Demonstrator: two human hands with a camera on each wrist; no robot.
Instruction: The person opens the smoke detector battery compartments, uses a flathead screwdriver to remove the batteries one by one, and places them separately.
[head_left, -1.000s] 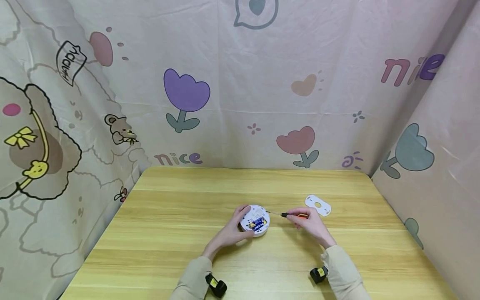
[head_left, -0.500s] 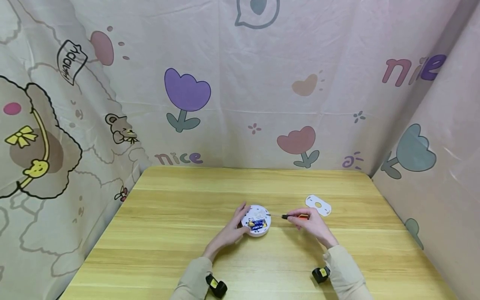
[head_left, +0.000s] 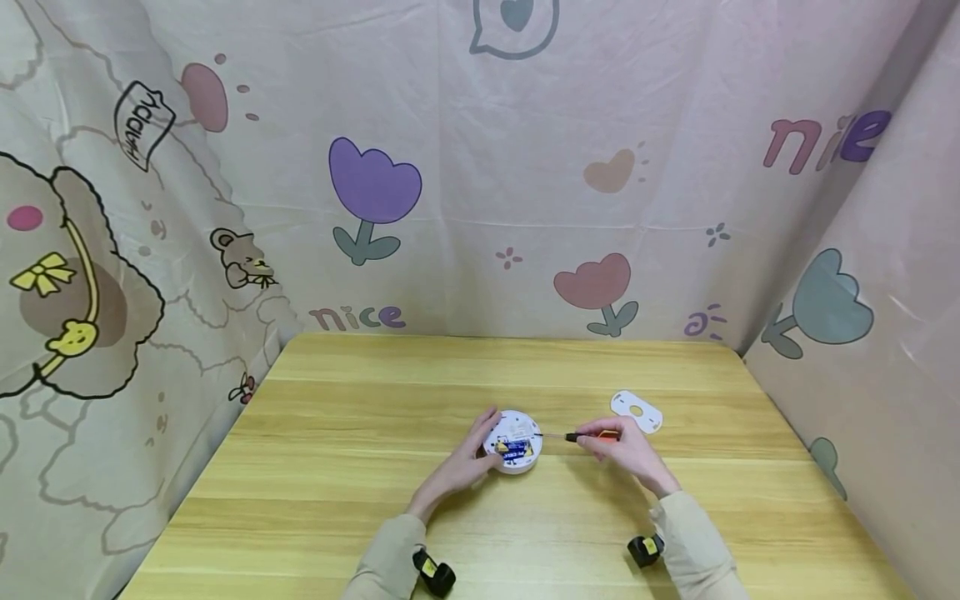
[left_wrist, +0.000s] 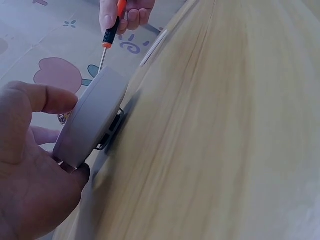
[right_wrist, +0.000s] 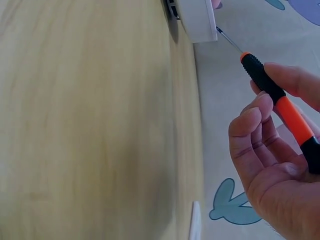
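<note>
A round white smoke detector (head_left: 522, 427), battery side up, is held near the table's middle. A blue and yellow battery (head_left: 515, 452) sits in its face. My left hand (head_left: 461, 467) grips its left rim, thumb on the near side and fingers on the far side. In the left wrist view the detector (left_wrist: 97, 112) tilts, its dark vented underside facing the tabletop. With my right hand (head_left: 630, 454) I pinch a screwdriver (right_wrist: 295, 120) by its orange and black handle. The screwdriver's tip is at the detector's right edge; whether it touches cannot be made out.
An oblong white plate (head_left: 619, 405) with a central hole lies behind my right hand. The wooden table (head_left: 360, 417) is bounded by a printed cloth (head_left: 465, 167) at the back and sides. Black wrist cameras (head_left: 435, 575) hang from both sleeves.
My right hand and the screwdriver have shifted slightly right and nearer, the tip sliding down the detector's right edge. My left thumb has moved from the near rim onto its lower left.
</note>
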